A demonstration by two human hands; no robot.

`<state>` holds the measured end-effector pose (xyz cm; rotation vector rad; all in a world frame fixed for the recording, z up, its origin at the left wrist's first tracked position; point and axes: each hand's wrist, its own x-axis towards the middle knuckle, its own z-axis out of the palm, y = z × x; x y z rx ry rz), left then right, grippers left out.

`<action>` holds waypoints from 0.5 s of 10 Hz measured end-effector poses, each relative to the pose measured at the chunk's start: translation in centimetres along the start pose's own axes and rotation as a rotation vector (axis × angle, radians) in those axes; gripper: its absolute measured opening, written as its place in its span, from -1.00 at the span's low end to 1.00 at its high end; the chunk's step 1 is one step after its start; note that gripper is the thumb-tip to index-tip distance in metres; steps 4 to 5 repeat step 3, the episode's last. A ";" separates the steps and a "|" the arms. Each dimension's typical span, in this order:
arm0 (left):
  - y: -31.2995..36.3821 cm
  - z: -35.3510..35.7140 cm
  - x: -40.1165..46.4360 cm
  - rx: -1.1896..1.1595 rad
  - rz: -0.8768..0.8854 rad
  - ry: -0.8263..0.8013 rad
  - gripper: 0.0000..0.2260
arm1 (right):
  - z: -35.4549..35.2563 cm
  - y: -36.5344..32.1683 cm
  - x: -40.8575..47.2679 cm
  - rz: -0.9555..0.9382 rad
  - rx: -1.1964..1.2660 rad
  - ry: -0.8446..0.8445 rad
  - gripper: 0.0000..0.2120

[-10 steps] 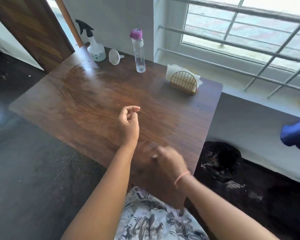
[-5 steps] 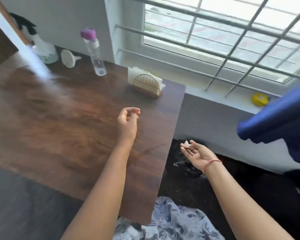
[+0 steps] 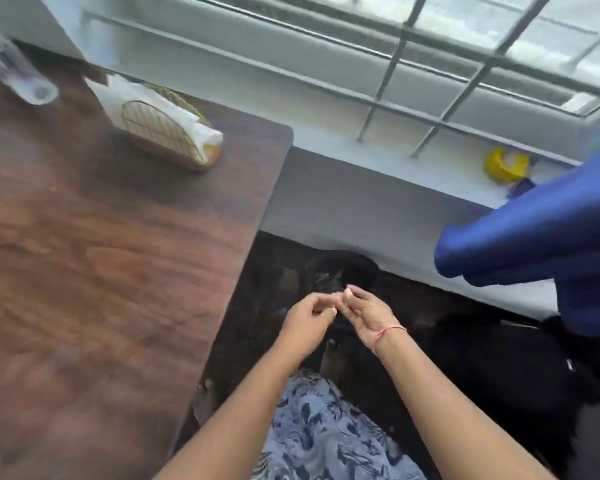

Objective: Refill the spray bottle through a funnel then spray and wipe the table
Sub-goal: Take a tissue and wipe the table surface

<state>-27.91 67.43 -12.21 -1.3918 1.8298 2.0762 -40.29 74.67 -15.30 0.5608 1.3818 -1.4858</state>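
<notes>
Both hands sit off the table's right edge, over a dark bin point(image 3: 340, 271) on the floor. Left hand point(image 3: 305, 320) has fingers loosely curled, tips near the right hand point(image 3: 368, 315), which is palm-up w/ fingers half bent. Can't tell if either pinches anything; the frame's blurred. Wood table point(image 3: 101, 271) fills the left side. On it, near the back edge, a wire napkin holder point(image 3: 167, 133) w/ white napkins. Clear bottle base point(image 3: 37, 91) at top left, partly cut off. Spray bottle & funnel not in view. Blue object point(image 3: 541, 237) at right. Yellow item point(image 3: 504, 164) on the sill.
</notes>
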 end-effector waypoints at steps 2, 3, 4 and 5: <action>-2.1 6.7 8.9 -0.183 -0.317 0.042 -0.71 | -3.6 -0.8 8.6 0.023 -0.185 0.258 -0.82; -2.0 7.8 11.9 -0.186 -0.452 0.031 -0.76 | -3.4 -1.9 11.9 0.083 -0.136 0.265 -0.59; -2.0 7.8 11.9 -0.186 -0.452 0.031 -0.76 | -3.4 -1.9 11.9 0.083 -0.136 0.265 -0.59; -2.0 7.8 11.9 -0.186 -0.452 0.031 -0.76 | -3.4 -1.9 11.9 0.083 -0.136 0.265 -0.59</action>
